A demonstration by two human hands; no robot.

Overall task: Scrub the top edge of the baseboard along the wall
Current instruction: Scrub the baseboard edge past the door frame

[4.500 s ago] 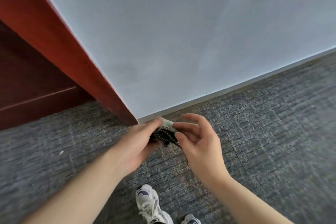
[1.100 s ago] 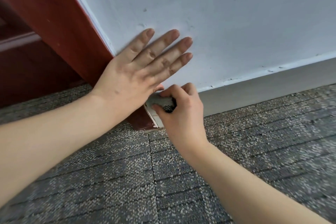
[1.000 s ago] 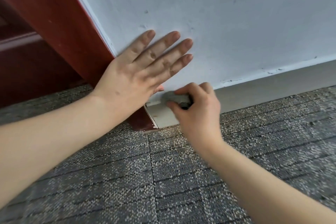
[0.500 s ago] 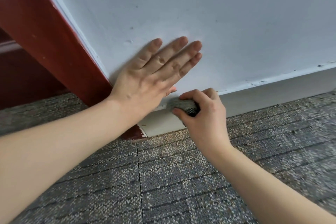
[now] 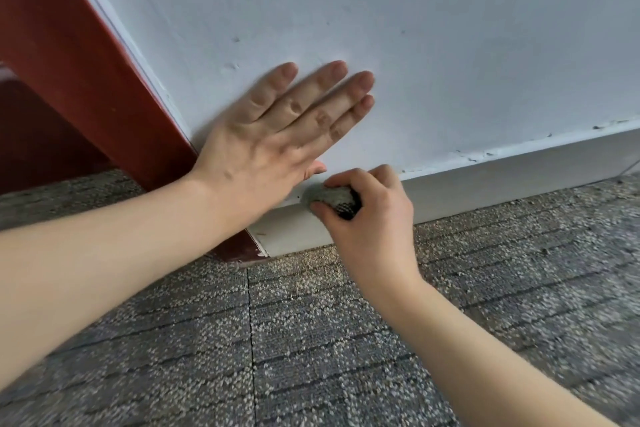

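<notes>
right hand [image 5: 369, 222] grips pad [image 5: 327, 197], seemingly on baseboard [image 5: 491, 180] | left hand [image 5: 266, 152]: wall [image 5: 433, 28]

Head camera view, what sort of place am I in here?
Likely an office or similar commercial interior, near a doorway: grey speckled carpet tiles, a pale painted wall with a white baseboard, and a reddish-brown wooden door frame.

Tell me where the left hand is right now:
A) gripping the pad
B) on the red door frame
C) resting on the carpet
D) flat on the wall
D: the left hand lies with straight fingers flat against the wall, while the right hand holds the pad at the top edge of the baseboard.
</notes>
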